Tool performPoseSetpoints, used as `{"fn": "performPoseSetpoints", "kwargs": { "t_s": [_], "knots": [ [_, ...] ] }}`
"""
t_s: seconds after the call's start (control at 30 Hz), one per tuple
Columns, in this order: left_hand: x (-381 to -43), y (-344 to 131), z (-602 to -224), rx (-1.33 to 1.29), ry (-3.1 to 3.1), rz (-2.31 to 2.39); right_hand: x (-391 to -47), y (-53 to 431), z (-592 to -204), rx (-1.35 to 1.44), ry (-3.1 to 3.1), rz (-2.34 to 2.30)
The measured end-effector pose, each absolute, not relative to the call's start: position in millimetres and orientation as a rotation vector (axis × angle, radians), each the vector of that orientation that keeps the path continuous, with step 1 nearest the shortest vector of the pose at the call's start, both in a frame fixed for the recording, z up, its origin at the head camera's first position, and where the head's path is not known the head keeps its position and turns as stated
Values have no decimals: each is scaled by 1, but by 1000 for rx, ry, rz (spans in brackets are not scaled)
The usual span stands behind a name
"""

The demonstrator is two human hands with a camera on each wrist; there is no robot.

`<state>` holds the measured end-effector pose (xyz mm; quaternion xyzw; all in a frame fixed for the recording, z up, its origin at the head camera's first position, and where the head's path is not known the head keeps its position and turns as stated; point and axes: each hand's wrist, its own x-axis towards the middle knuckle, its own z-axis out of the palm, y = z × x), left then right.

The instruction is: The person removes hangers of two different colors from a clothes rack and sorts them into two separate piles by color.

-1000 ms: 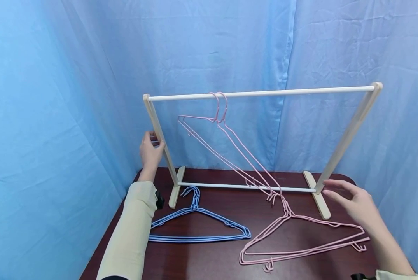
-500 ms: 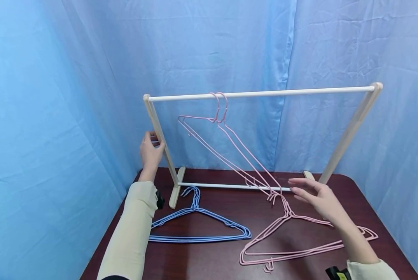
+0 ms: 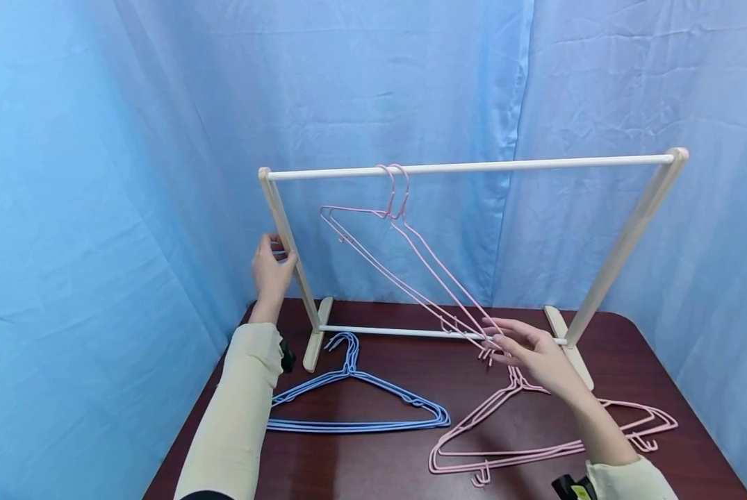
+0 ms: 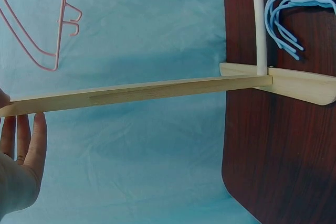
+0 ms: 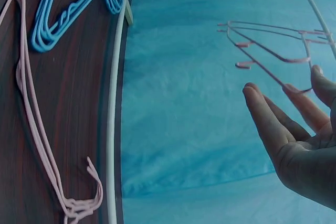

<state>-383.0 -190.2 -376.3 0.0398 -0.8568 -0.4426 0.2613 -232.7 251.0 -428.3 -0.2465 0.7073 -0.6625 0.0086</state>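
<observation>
My left hand (image 3: 272,276) grips the left wooden post (image 3: 283,223) of a small clothes rack. In the left wrist view, fingertips (image 4: 39,121) press one side of that post, the thumb the other. Two pink wire hangers (image 3: 405,198) hang by their hooks from the rack's white top rail (image 3: 523,165), slanting down to the right. My right hand (image 3: 545,357) is at their lower right corner. The right wrist view shows its thumb and fingers (image 5: 257,100) spread around a hanger corner, with a gap between them; whether they touch the wire I cannot tell.
Blue wire hangers (image 3: 349,375) lie stacked on the dark wood table (image 3: 373,472), left of centre. More pink hangers (image 3: 515,378) lie on the right, partly under my right forearm. A white lower bar (image 3: 379,331) joins the rack's feet. Blue curtains (image 3: 442,83) surround the table.
My right hand has moved left from the rack's right foot to the hanging pink hangers' lower corner. The left hand stays on the post.
</observation>
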Motion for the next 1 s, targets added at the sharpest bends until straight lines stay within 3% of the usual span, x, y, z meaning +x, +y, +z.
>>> {"fn": "performPoseSetpoints", "kwargs": {
  "t_s": [1.0],
  "knots": [
    [-384,-190,-377,105,-2309,-1236,-222,248,-418,-724,1709,-2526]
  ]
}}
